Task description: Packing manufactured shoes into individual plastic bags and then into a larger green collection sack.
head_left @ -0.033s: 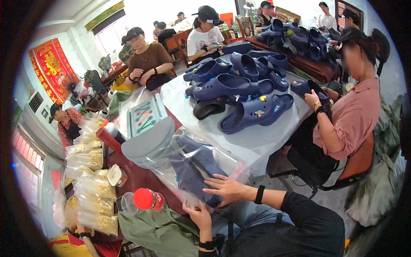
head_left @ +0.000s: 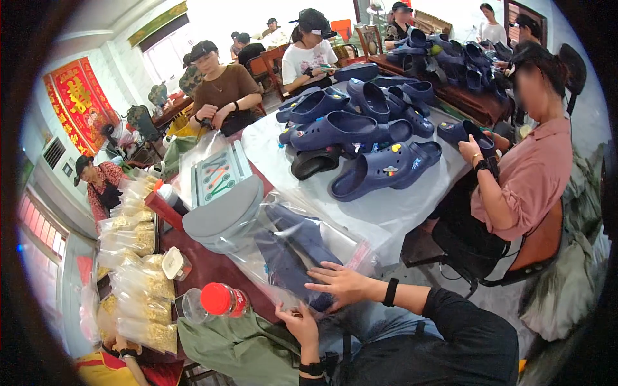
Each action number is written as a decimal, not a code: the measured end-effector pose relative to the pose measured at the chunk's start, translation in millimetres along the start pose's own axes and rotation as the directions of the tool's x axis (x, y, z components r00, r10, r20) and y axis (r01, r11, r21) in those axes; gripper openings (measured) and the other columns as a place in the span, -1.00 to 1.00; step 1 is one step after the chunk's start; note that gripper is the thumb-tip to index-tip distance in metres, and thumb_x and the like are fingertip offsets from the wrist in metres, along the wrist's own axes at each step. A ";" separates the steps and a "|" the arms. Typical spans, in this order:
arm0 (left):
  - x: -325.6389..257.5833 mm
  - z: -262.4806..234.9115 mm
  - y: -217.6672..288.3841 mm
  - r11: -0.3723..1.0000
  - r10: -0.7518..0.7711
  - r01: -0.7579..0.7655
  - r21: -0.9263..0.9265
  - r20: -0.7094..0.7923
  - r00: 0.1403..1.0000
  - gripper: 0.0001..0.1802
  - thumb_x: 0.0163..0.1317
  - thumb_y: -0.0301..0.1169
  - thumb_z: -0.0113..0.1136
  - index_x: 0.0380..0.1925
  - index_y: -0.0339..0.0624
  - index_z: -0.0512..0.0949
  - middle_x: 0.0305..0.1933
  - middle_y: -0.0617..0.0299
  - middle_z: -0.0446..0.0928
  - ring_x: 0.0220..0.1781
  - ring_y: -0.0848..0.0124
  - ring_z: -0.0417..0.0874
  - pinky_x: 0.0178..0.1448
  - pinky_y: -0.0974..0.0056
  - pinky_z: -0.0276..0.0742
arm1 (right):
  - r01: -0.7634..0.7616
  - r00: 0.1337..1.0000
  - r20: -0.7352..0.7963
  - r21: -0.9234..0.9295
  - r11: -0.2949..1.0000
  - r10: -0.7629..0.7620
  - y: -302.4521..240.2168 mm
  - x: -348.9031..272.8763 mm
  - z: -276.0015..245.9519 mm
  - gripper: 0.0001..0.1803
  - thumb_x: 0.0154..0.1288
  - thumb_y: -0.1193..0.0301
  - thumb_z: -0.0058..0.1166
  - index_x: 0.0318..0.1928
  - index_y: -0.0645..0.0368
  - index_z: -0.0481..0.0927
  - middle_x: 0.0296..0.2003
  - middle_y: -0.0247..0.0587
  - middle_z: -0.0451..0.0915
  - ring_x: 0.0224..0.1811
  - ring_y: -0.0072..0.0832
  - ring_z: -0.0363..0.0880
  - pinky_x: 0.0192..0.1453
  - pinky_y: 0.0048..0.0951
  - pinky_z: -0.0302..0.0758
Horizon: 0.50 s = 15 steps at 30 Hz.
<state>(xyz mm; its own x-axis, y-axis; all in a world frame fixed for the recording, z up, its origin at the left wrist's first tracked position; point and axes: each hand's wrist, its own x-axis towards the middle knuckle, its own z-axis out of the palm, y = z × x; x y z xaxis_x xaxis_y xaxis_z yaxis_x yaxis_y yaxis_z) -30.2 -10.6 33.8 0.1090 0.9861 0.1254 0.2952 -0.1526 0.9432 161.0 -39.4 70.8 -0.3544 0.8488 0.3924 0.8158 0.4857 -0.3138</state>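
A clear plastic bag [head_left: 354, 249] with a pair of dark blue clogs [head_left: 286, 254] inside lies at the near edge of the table. My right hand [head_left: 341, 287] rests flat over the clogs' near ends, fingers spread on the film. At the bag's near left corner, my left hand [head_left: 300, 325] has its fingers curled at the plastic edge and grips it. Part of the left fingers is hidden by the film. Beyond the bag, a heap of blue clogs [head_left: 335, 128], some with small charms, sits on the white table cover [head_left: 264, 151].
Left of the bag are a grey rounded panel [head_left: 222, 215], a red-lidded jar [head_left: 222, 300] and bags of yellowish bits [head_left: 145, 302]. Green cloth [head_left: 241, 350] lies by my left arm. At right, a co-worker in pink [head_left: 528, 174] handles a blue clog [head_left: 460, 134]. Others sit farther back.
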 end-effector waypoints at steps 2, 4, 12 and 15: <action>-0.2 -0.3 -4.5 0.998 0.040 -0.037 0.044 -0.064 0.997 -0.56 0.29 -0.40 -0.03 0.14 -0.28 0.22 -0.38 -0.01 0.53 -0.56 0.13 0.50 -0.40 0.15 0.40 | 0.019 1.000 0.009 -0.027 0.999 -0.019 -3.3 2.8 -6.8 0.02 -0.19 -0.05 0.32 0.33 -0.05 0.19 0.28 0.03 0.22 0.34 -0.19 0.19 0.43 -0.13 -0.01; 0.8 -0.8 -3.6 0.984 0.064 -0.082 0.157 0.120 0.991 -0.69 0.28 -0.41 -0.04 -0.02 -0.33 0.34 -0.36 -0.11 0.55 -0.42 -0.04 0.57 -0.31 0.04 0.42 | 0.035 0.999 0.018 -0.055 0.998 -0.034 -3.3 3.7 -10.0 0.00 -0.18 -0.04 0.32 0.30 0.02 0.22 0.27 0.05 0.23 0.33 -0.20 0.20 0.43 -0.13 -0.01; 3.5 -6.0 10.3 0.932 0.064 -0.126 0.340 0.187 0.980 -0.83 0.15 -0.51 -0.05 -0.27 -0.35 0.40 -0.39 -0.28 0.52 -0.26 -0.23 0.52 -0.22 -0.12 0.37 | 0.031 0.999 -0.009 -0.164 0.986 -0.033 1.7 1.3 3.0 0.00 -0.16 -0.08 0.26 0.31 0.03 0.21 0.07 -0.02 0.45 0.15 -0.25 0.41 0.41 -0.07 0.00; 3.9 -9.5 9.3 0.929 0.082 -0.150 0.338 0.206 0.975 -0.83 0.11 -0.52 -0.05 -0.28 -0.35 0.40 -0.41 -0.27 0.51 -0.29 -0.24 0.52 -0.24 -0.13 0.37 | 0.037 0.997 -0.061 -0.163 0.986 -0.047 -1.3 -0.5 7.1 -0.10 -0.09 -0.02 0.23 0.27 0.08 0.27 -0.03 -0.06 0.51 0.01 -0.31 0.51 0.39 -0.02 0.04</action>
<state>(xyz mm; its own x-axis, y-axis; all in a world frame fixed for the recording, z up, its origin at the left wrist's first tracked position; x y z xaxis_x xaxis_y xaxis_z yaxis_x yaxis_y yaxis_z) -36.0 -7.6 46.0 0.3263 0.9353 0.1366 0.5788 -0.3120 0.7535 156.8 -39.0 64.8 -0.3642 0.8106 0.4587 0.8658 0.4761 -0.1540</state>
